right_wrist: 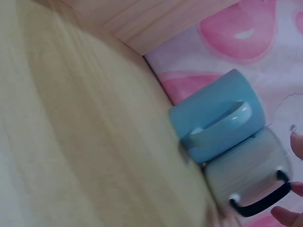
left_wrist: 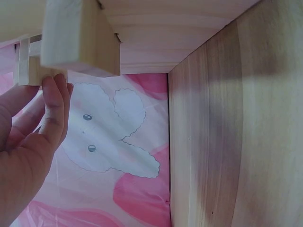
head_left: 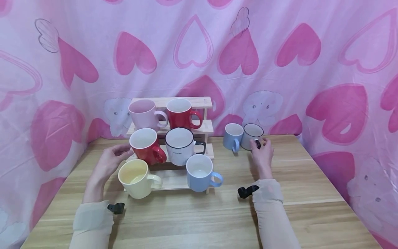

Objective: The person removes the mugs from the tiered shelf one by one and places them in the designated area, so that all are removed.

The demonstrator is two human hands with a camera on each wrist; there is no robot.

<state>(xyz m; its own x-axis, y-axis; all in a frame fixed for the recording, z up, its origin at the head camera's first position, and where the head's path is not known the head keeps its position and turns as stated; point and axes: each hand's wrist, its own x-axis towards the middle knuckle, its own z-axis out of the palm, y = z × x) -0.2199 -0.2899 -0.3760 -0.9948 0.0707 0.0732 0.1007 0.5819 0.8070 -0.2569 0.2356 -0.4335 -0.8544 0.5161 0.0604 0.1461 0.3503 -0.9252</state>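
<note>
My left hand (head_left: 110,160) is at the left side of the wooden tiered rack (head_left: 174,180); its thumb and fingers pinch the end of a rack board (left_wrist: 40,71). My right hand (head_left: 263,156) reaches to a white mug with a black rim and black handle (head_left: 248,141) standing on the table. Its fingers are spread around the handle, and one fingertip (right_wrist: 297,188) appears to touch it. Against that mug's left side stands a light blue mug (head_left: 232,136), handle toward me. Most of the right hand lies outside the right wrist view.
On the rack's tiers are a pink mug (head_left: 143,116), a red mug (head_left: 178,116), another red mug (head_left: 144,147), a black-rimmed white mug (head_left: 179,148), a yellow mug (head_left: 135,181) and a light blue mug (head_left: 199,178). A heart-print curtain (head_left: 273,83) hangs behind the wooden table (head_left: 174,221).
</note>
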